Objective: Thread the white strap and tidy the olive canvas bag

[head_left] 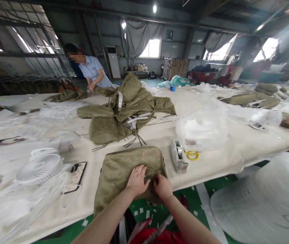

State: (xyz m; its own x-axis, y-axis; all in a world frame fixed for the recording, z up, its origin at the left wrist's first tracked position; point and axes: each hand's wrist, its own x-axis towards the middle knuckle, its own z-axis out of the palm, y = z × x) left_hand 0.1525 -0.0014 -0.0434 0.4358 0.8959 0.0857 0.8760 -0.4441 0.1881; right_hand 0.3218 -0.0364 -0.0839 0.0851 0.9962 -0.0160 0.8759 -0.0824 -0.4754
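Observation:
A folded olive-green jacket point(129, 162) lies at the near edge of the table, its lower part hanging over. My left hand point(138, 179) rests flat on the cloth with its fingers stretched out. Just to the right, my right hand point(162, 187) is closed, its curled fingers pinching the jacket near its right side. The fingertips of that hand are partly hidden. Behind the folded piece sits a loose heap of olive jackets point(104, 128), with sleeves, dark cords and white strips showing.
Right of the jacket stand a tape dispenser point(178, 157) and yellow-handled scissors point(192, 155), beside clear plastic bags point(202, 128). At left are a white fan point(41, 167) and a phone point(75, 178). A co-worker point(93, 69) handles cloth across the table. A large wrapped bundle point(263, 200) stands right.

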